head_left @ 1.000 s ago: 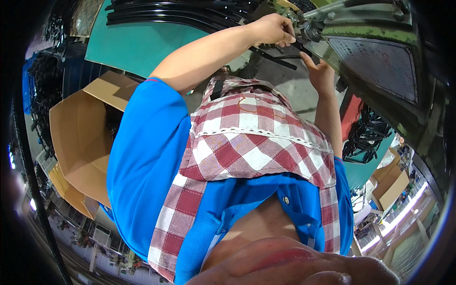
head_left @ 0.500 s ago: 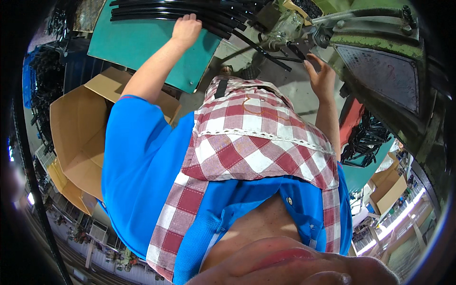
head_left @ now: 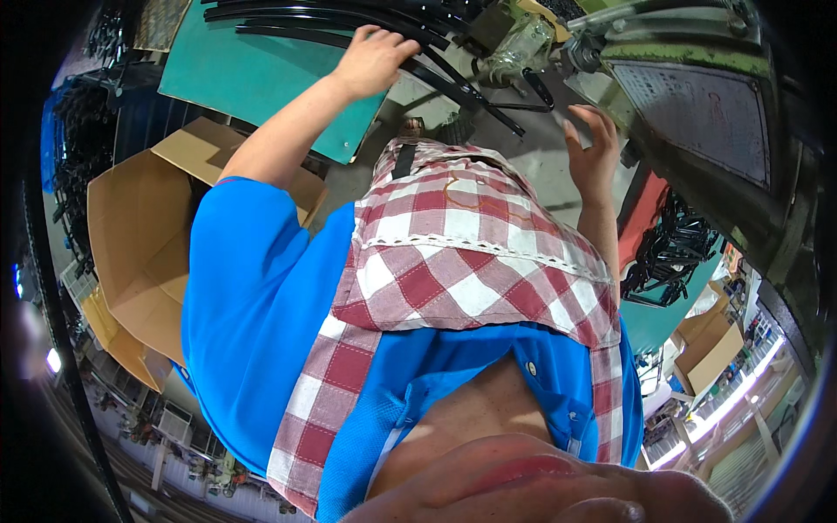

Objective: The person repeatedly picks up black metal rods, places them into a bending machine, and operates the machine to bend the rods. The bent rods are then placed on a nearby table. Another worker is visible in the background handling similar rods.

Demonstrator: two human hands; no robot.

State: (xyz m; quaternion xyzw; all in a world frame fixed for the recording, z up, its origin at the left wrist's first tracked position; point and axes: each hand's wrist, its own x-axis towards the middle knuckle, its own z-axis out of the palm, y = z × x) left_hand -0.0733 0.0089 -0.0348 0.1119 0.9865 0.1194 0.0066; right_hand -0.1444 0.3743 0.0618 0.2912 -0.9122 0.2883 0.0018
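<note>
The long strips (head_left: 292,34) are glossy black, and the table (head_left: 235,78) under them is green. The apron (head_left: 475,288) has a check pattern of dark red and white. The shirt (head_left: 248,288) is of bright blue colour. The cardboard box (head_left: 131,240) is brown, and the small parts (head_left: 670,261) at the right are black.

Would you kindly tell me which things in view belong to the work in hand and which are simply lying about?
Seemingly in use:
black strips, at the left hand
green tabletop bearing strips
machine near the open, empty right hand

Seemingly just lying about:
large open cardboard box, left
smaller cardboard box, right
heap of black parts, right
</note>
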